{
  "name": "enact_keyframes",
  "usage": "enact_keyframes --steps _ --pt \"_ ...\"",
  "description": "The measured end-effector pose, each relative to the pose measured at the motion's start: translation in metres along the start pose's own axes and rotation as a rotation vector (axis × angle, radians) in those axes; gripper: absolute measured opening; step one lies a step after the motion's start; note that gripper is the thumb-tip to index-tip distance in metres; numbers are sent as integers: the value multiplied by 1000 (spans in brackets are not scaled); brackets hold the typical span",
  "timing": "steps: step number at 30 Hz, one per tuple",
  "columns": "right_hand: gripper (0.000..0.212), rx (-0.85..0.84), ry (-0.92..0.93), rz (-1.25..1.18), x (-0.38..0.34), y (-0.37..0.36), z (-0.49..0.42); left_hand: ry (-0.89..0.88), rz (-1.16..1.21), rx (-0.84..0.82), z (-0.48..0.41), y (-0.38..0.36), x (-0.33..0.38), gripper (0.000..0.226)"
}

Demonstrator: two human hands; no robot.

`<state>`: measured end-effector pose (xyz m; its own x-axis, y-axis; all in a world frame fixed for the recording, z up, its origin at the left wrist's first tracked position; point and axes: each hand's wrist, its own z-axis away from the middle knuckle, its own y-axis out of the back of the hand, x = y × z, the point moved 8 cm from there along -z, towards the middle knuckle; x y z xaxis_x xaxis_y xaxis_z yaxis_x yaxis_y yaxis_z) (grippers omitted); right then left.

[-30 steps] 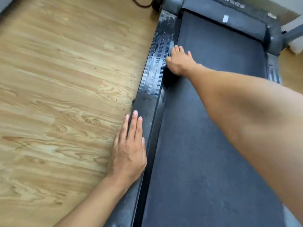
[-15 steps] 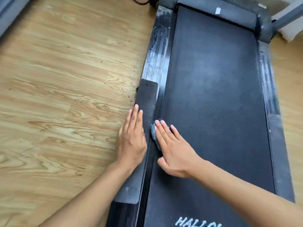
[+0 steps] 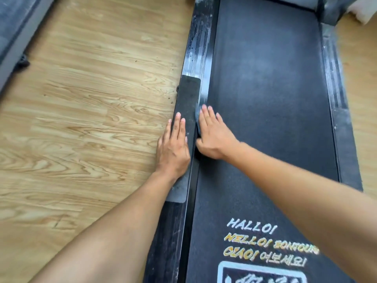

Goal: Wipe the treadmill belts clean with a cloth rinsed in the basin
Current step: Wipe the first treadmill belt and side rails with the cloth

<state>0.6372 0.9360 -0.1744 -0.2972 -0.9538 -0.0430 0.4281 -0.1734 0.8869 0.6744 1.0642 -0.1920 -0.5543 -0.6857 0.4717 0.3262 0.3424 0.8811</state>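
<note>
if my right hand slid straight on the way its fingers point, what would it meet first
Probably the left side rail: the right hand, flat on the cloth at the belt edge, points forward and slightly left, toward the rail's dark pad. Nothing else shows ahead.

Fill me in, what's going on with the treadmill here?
A person is cleaning the treadmill belt by hand. The right hand presses a small grey-blue cloth flat against the belt's left edge, right beside the left side rail. The left hand rests flat on that rail's black foot pad, fingers straight. No basin is in view.
</note>
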Motion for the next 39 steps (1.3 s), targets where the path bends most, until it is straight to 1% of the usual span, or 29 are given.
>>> enact_keyframes --steps 3,6,9,11,14,17,20,22,24,26,28,29,31,33,35,36,38,39 --pt "99 -43 58 -52 -37 -37 79 4 11 -36 1 1 1 60" --pt "101 -58 170 -42 -77 -83 163 12 -1 -93 6 3 3 59" --pt "102 -71 271 32 -109 -130 234 13 -75 -182 29 1 -1 63" --pt "101 -94 297 108 -120 -149 256 -22 -123 -231 68 3 -4 64" --pt "92 -17 247 204 -121 -146 258 -77 -174 -243 140 5 -15 64" --pt "84 -31 208 278 -116 -139 251 -97 -215 -246 194 10 -27 64" --pt "84 -39 137 292 -99 -116 218 -145 -261 -222 217 14 -30 63" --pt "84 -47 86 269 -89 -92 188 -145 -284 -200 221 11 -29 62" --pt "83 -82 44 239 -83 -80 165 -119 -207 -106 223 8 -23 60" --pt "85 -80 16 178 -82 -86 168 -85 -81 47 223 5 -14 57" --pt "92 -99 99 150 -98 -107 202 -65 15 186 220 9 -13 58" --pt "96 -91 167 157 -110 -121 226 -57 13 200 218 13 -15 59" --pt "103 -112 324 154 -130 -150 282 -95 -53 180 213 23 -19 56" --pt "104 -153 493 192 -139 -169 320 -159 -120 140 205 31 -20 49" --pt "95 -193 607 197 -141 -172 331 -137 -149 113 194 35 -20 46" --pt "86 -163 648 191 -145 -166 330 -92 -142 107 189 34 -18 47" --pt "61 -29 677 179 -151 -149 319 -15 -99 86 180 28 -13 54" --pt "49 25 674 143 -153 -142 313 -11 -79 74 178 23 -10 57"
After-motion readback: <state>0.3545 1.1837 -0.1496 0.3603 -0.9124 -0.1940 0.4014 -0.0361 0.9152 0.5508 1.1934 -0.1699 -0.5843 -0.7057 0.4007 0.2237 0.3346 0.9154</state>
